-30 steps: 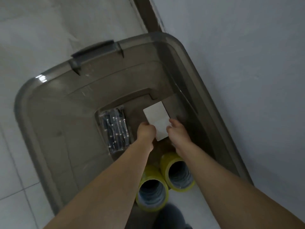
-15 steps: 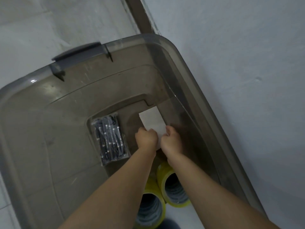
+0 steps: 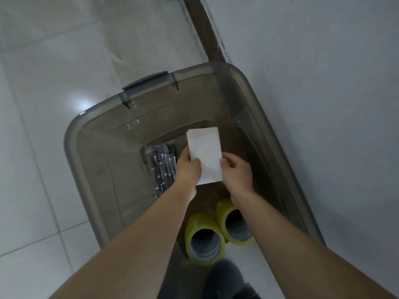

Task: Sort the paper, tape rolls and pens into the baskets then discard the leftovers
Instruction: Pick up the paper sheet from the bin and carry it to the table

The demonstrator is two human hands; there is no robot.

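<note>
Pinching a white rectangular paper stack (image 3: pixel 205 155) between curled fingers (image 3: pixel 227 161), the left hand (image 3: pixel 187 168) and right hand (image 3: pixel 237 172) hold it over the translucent grey plastic bin (image 3: pixel 71 134) containing bagged black pens (image 3: pixel 164 165).

Bin (image 3: pixel 71 147) on the floor (image 3: pixel 43 104), its right side along the wall (image 3: pixel 323 83). In it, we find the pen pack (image 3: pixel 162 162) on the bottom, left of centre. Just right of it, the paper stack (image 3: pixel 205 156) is held between our left hand (image 3: pixel 187 167) and right hand (image 3: pixel 237 171). Two tape rolls (image 3: pixel 205 240) lie side by side at the near end, nearer us than the hands.
</note>
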